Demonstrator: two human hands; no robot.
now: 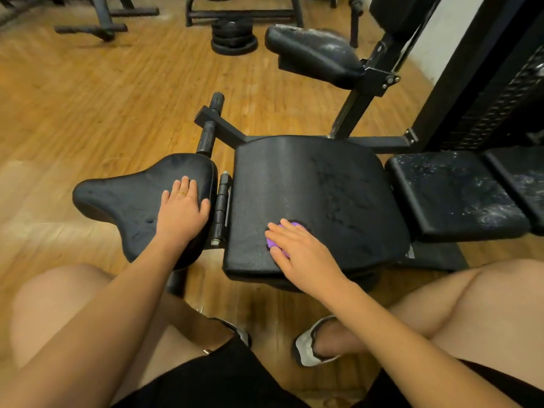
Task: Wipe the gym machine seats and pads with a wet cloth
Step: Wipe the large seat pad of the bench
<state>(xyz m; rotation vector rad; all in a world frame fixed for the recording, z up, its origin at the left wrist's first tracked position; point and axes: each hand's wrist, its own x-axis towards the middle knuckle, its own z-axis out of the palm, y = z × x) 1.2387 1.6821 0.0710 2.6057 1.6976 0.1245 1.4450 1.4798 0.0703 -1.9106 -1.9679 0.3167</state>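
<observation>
The purple cloth (273,242) lies on the near-left part of the big black seat (309,178). It's mostly hidden under your R hand (300,251), w/ only bits of purple showing past the fingers. That hand lies flat on the cloth, fingers straight and a little spread, pressing down, not curled round it. The seat shows dark blotches toward its right half.

Your L hand (184,209) rests palm-down on the smaller curved pad (126,198) just left of the seat. Its fingers are straight and close together, holding nothing, w/ a gold ring (182,193) on one finger.

Just right of the seat is a back pad (453,192) w/ white specks and smears. Behind the seat, a raised angled pad (312,51) on the frame has whitish marks too. A foot bar w/ black rollers (210,125) sticks out past the seat's far-left corner. Farther back, stacked weight plates (234,36) sit on the wood floor (88,98). You're crouched, knees either side.
</observation>
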